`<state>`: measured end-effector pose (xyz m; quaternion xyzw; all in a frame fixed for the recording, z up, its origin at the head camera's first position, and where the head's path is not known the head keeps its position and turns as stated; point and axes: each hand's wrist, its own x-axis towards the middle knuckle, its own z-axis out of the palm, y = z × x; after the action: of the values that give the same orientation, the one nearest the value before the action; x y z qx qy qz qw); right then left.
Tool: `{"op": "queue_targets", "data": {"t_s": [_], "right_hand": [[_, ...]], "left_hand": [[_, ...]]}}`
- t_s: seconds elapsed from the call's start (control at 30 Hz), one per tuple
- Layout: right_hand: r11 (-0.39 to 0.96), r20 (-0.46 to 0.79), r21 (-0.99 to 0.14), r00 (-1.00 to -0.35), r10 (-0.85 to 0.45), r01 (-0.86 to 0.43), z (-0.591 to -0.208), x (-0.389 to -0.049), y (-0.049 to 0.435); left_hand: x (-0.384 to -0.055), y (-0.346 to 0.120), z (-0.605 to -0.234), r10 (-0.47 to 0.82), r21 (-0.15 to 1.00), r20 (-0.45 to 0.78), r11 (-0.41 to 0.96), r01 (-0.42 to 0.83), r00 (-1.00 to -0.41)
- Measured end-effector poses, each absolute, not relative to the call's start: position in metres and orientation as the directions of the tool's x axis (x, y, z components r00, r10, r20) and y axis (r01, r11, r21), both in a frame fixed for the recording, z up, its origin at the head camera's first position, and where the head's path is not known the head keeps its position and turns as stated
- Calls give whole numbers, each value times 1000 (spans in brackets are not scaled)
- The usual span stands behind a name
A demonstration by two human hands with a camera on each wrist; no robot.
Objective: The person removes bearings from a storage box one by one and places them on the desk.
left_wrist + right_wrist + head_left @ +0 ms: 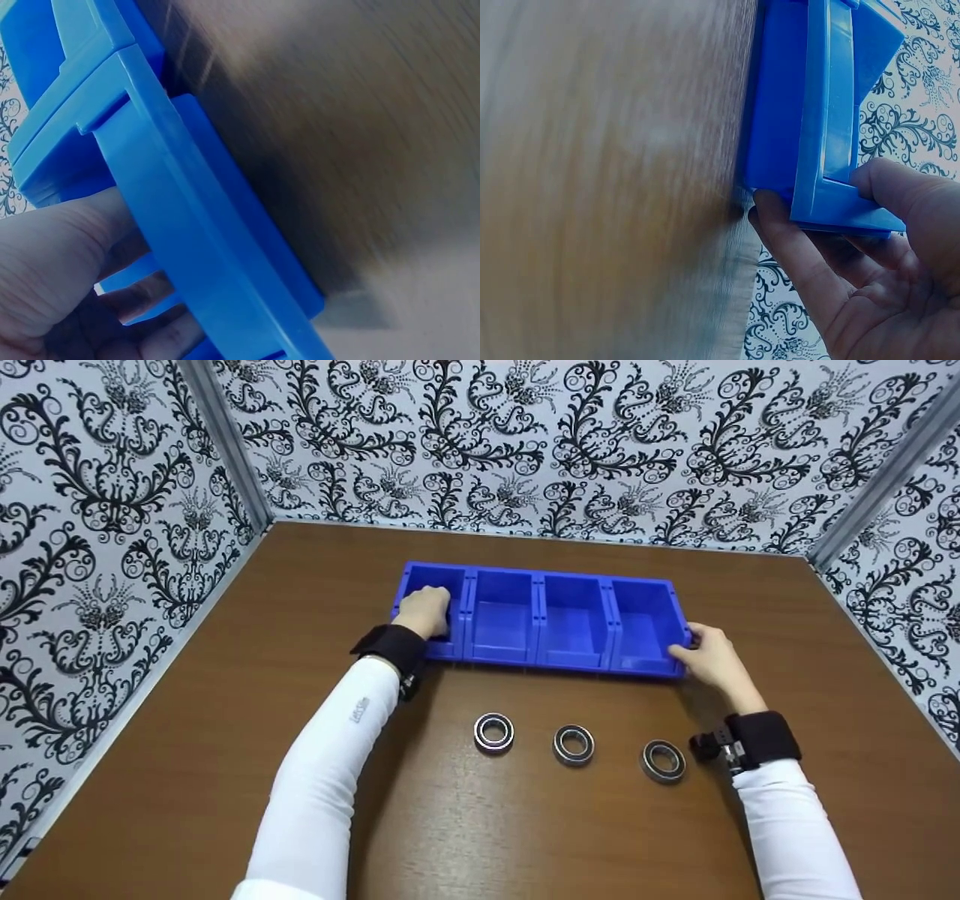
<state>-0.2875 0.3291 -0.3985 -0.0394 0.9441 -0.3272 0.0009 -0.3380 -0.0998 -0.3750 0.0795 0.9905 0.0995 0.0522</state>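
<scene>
A row of joined blue storage bins point(501, 631) with several compartments sits on the table. My left hand point(424, 610) reaches down into the leftmost compartment. In the left wrist view, the fingers point(142, 296) bend behind the bin's front wall; I cannot tell whether they hold anything. At the opposite end, my right hand point(709, 656) grips the front right corner of the bins. Its thumb point(885, 184) presses on the rim, while the fingers point(795, 247) lie against the outside and lower edge. Three ring-shaped ball bearings lie flat before the bins: left point(493, 733), middle point(574, 745) and right point(663, 761).
The brown wooden table point(247, 720) runs back to a patterned wall point(525, 450). Patterned panels also stand at the left and right, with grey posts in the corners. The right bearing lies close to the camera point(705, 747) on my right wrist.
</scene>
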Motion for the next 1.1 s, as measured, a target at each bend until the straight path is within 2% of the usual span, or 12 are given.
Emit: {"op": "queue_targets", "data": {"t_s": [1.1], "right_hand": [[778, 21, -624, -997, -75, -72, -399, -289, 328]], "left_hand": [[-332, -104, -358, 196, 205, -54, 962, 181, -979]]}}
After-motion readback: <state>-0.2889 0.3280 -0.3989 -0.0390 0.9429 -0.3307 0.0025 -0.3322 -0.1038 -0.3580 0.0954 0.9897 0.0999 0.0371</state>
